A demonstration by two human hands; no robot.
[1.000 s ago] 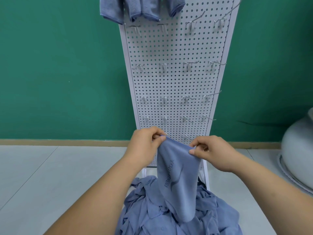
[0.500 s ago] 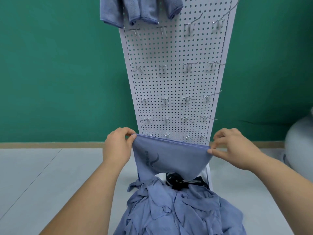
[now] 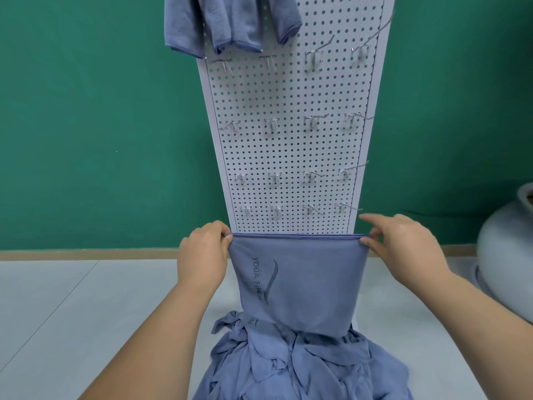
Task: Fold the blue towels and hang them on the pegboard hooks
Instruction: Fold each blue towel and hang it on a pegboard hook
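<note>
A blue towel (image 3: 300, 284) with dark lettering hangs stretched flat in front of the white pegboard (image 3: 288, 145). My left hand (image 3: 202, 252) pinches its top left corner and my right hand (image 3: 403, 246) pinches its top right corner. The top edge is taut and level, and looks doubled. Under it lies a crumpled pile of blue towels (image 3: 302, 365). Folded blue towels (image 3: 230, 21) hang from the top hooks of the pegboard. Several rows of bare metal hooks (image 3: 272, 124) run down the board.
A green wall stands behind the pegboard, with a wooden skirting strip at its foot. A large pale grey pot (image 3: 507, 255) sits on the light floor at the right edge.
My hands have moved apart, spreading the bunched towel out wide and flat. The towel now hangs taut between them, its lettering facing me.
</note>
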